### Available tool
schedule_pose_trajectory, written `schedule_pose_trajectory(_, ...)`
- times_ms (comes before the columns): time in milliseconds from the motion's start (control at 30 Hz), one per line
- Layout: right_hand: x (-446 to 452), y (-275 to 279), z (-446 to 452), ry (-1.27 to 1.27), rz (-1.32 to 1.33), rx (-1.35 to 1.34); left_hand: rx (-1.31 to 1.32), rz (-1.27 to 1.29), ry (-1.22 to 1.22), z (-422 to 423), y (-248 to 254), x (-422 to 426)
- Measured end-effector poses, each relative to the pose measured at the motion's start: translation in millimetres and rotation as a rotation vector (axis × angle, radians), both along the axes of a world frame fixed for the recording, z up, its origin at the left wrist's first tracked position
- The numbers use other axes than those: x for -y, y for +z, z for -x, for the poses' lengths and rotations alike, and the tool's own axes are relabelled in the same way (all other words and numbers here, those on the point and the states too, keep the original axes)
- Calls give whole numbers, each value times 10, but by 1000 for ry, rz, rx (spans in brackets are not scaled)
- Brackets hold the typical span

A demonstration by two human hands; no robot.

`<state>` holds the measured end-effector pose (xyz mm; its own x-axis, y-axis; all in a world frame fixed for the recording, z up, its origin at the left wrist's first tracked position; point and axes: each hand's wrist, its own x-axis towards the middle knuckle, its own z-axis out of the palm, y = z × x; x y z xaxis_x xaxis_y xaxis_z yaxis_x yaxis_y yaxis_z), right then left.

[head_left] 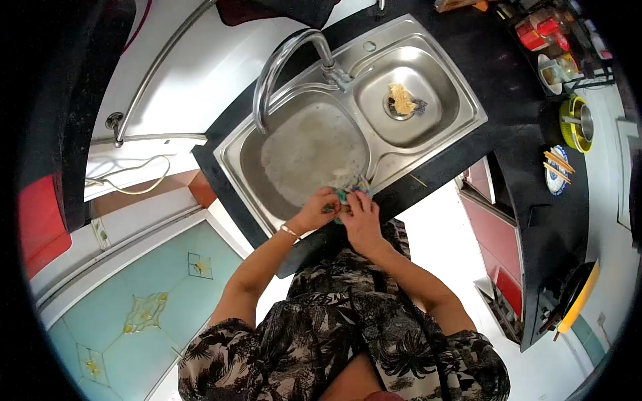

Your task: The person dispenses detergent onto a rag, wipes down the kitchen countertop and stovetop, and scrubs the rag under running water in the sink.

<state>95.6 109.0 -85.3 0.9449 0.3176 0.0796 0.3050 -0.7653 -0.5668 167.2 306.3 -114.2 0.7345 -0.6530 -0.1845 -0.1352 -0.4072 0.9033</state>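
Note:
My left hand point(317, 212) and my right hand point(361, 219) are close together over the front rim of the large left basin point(249, 150). Both have their fingers closed on a small green and multicoloured item point(344, 196), which may be a cloth or netting; the fingers partly cover it. Cloudy grey water point(311, 150) stands in that basin. A chrome faucet point(267, 73) arches over its left part. In the smaller right basin point(428, 83), a yellowish clump point(401, 99) and something dark lie at the drain.
A thin stick point(418, 181) lies on the black counter edge. To the right are a patterned plate point(554, 182) with wooden sticks, a yellow-green basket point(574, 137) and red packets point(533, 35). A metal rail point(154, 70) runs at the upper left.

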Motion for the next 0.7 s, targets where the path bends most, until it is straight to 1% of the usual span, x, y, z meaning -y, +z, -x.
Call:
schedule_pose_trajectory(67,-200,-76,4,70,-75,-75,-15,-74,-89,-14,150,-214)
schedule_pose_trajectory(100,-284,-109,-20,103,-110,-111,-150,-58,27,-6,108,-353)
schedule_pose_trajectory(133,-346,-63,-131,155,-84,-240,-288,-43,143,17,51,-496)
schedule_pose_trajectory(167,-408,-7,-225,88,-191,-282,-427,-31,261,48,-8,-629)
schedule_pose_trajectory(233,-494,76,-452,-44,-404,-358,-550,56,477,-60,-26,-774)
schedule_pose_trajectory(267,-519,-67,-608,-72,-457,-324,-607,101,588,-141,-46,-814)
schedule_pose_trajectory(333,-508,-174,-967,-239,-526,-374,-603,68,655,-373,-52,-752)
schedule_pose_trajectory(367,-458,-115,-1148,-324,-577,-480,-600,51,688,-492,-24,-683)
schedule_pose_trajectory(400,-406,-60,-1316,-409,-629,-587,-528,-20,709,-630,153,-565)
schedule_pose_trajectory(433,-405,-290,-1399,-449,-569,-381,-498,10,824,-723,-37,-562)
schedule_pose_trajectory(467,-438,-675,-1431,-487,-508,-178,-468,40,938,-799,-375,-606)
schedule_pose_trajectory(500,-459,-918,-1453,-525,-443,23,-436,70,1051,-862,-637,-675)
schedule_pose_trajectory(533,-447,-984,-1483,-581,-498,-64,-345,-156,1009,-934,-766,-737)
schedule_pose_trajectory(600,-439,-1090,-1495,-698,-604,-246,-158,-435,972,-985,-1422,-997)
schedule_pose_trajectory(633,-451,-1110,-1530,-792,-681,-320,-62,-570,945,-1054,-1498,-1004)
schedule_pose_trajectory(667,-473,-1139,-1583,-885,-757,-391,-45,-637,942,-1104,-1602,-961)
schedule_pose_trajectory(700,-501,-1180,-1635,-978,-834,-466,-29,-707,939,-1118,-1481,-722)
